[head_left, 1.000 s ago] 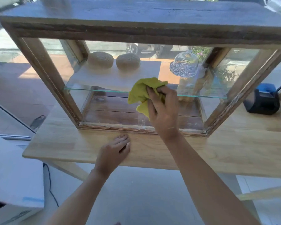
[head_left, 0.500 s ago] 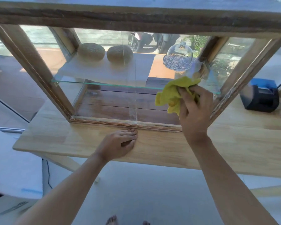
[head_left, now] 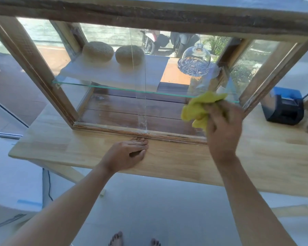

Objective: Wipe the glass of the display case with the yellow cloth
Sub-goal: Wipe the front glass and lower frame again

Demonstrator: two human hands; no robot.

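Head view shows me the display case lying long left to right on the table. My right hand, fingers bunched around the yellow cloth, presses it to the right glass pane. My left hand rests flat, fingers together. Inside, a glass shelf carries a glass dome.

1. Bright daylight throughout, strongest from behind the display case and through its glass.
2. Washed-out, bluish floor below; pale glare on the case top.
3. Motion blur on the right hand and yellow cloth; left hand sharper.
4. Wide-angle bending of the case frame and table edge toward the borders.
5. Soft, small shadow under the left hand's fingers.
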